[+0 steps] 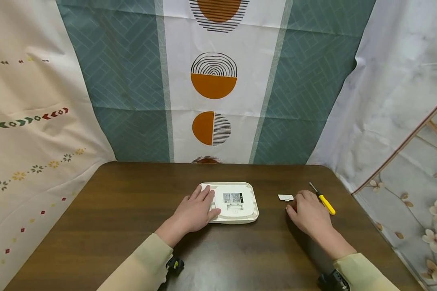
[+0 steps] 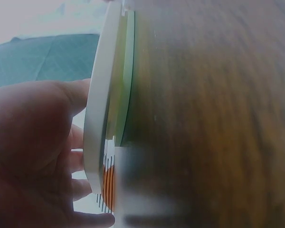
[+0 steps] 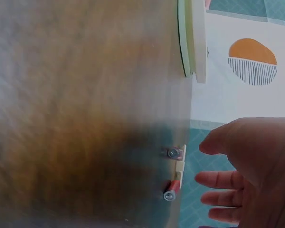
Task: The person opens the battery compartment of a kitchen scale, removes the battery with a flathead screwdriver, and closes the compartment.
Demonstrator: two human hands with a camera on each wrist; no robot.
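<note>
Left hand (image 1: 196, 210) lies flat, fingers straight, on the left part of the white device (image 1: 236, 202); nothing gripped. Left wrist view shows the same hand (image 2: 33, 152) pressed against the device (image 2: 102, 118), seen edge-on with a greenish underside layer. The device sits back-up near the middle of the table (image 1: 113, 214), a label and small recess on its upturned face. Right hand (image 1: 309, 214) rests palm-down on the wood, fingers relaxed and loosely spread, holding nothing; right wrist view confirms the hand (image 3: 247, 171) is slack. Just beyond its fingertips lies a small white cover (image 1: 285, 197), which in the wrist view (image 3: 179, 166) has two small batteries (image 3: 172, 173) beside it. A yellow-handled screwdriver (image 1: 324, 200) lies just to the right of the hand. Table is dark brown woodgrain with rounded corners. Behind it hang cloths: green herringbone with a white stripe of orange discs (image 1: 213, 76), cream patterned cloth at left, pale floral cloth at right.
</note>
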